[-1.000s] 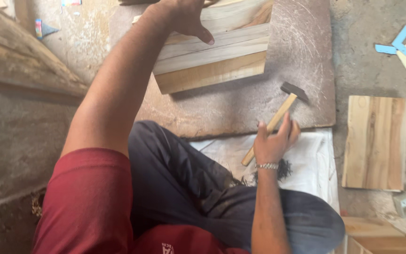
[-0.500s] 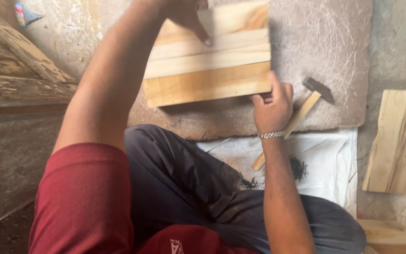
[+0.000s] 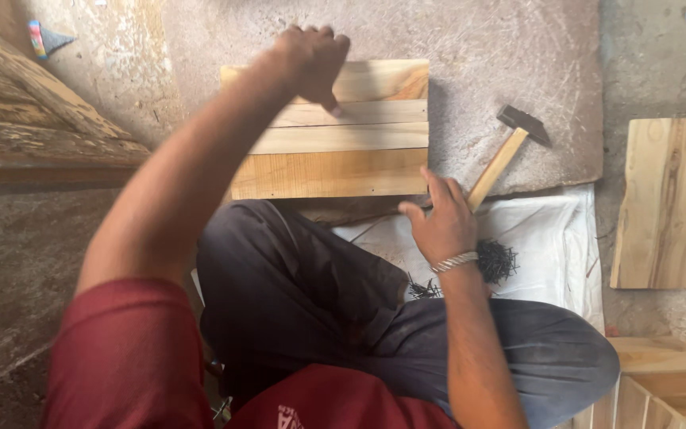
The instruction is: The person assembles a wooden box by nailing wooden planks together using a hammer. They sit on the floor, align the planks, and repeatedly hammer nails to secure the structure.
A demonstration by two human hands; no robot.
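Note:
A wooden panel (image 3: pixel 331 151) made of several planks lies flat on a grey stone slab (image 3: pixel 510 71) in front of my knees. My left hand (image 3: pixel 311 59) reaches over it, fingers curled at its far edge and thumb pressed on a middle plank. At the panel's near right corner my right hand (image 3: pixel 438 222) has its fingers spread, touching the edge, with a metal bracelet on the wrist. A hammer (image 3: pixel 510 151) with a wooden handle lies on the slab just right of that hand, and the hand is not gripping it.
A pile of dark nails (image 3: pixel 498 260) sits on a white sack (image 3: pixel 549 238) by my right knee. A loose wooden board (image 3: pixel 668 202) lies at the right, a wooden crate (image 3: pixel 660 381) at the bottom right, and an old beam (image 3: pixel 33 127) at the left.
My right hand has let go of the hammer, which now lies on the slab, and moved to the panel's near corner. The panel has come nearer and squarer to me.

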